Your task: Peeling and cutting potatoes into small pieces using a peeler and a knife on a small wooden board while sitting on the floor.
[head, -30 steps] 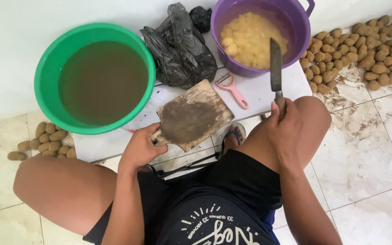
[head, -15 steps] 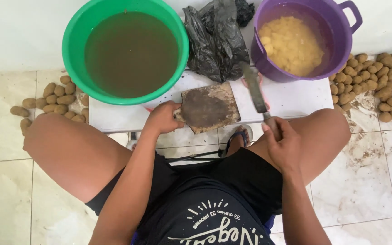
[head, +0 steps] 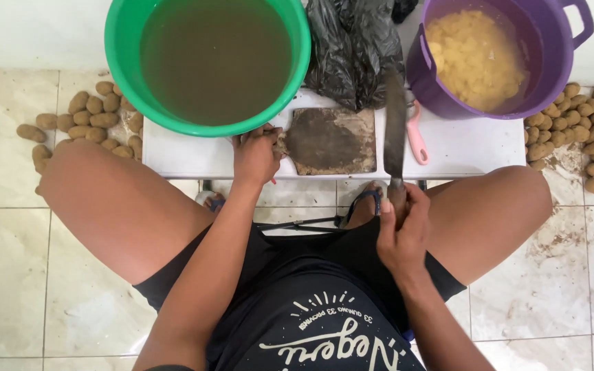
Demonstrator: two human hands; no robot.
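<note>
My left hand (head: 256, 155) grips the left edge of a dirty wooden cutting board (head: 331, 140) that lies flat on a low white table (head: 476, 148). My right hand (head: 401, 230) is closed around the handle of a large knife (head: 394, 124), whose blade points away from me over the board's right side. A green basin (head: 207, 62) of murky brown water stands behind the board at the left. A purple bucket (head: 500, 55) with yellow peeled pieces stands at the right.
A crumpled black plastic bag (head: 352, 48) lies between the basin and the bucket. A pink-handled peeler (head: 415, 137) rests next to the knife. Brown unpeeled tubers are heaped on the tiled floor at left (head: 84, 120) and right (head: 589, 134). My bare knees flank the table.
The board has been laid down flat and squared on the table by my left hand. My right hand has drawn back toward me, swinging the knife blade over the board's right side.
</note>
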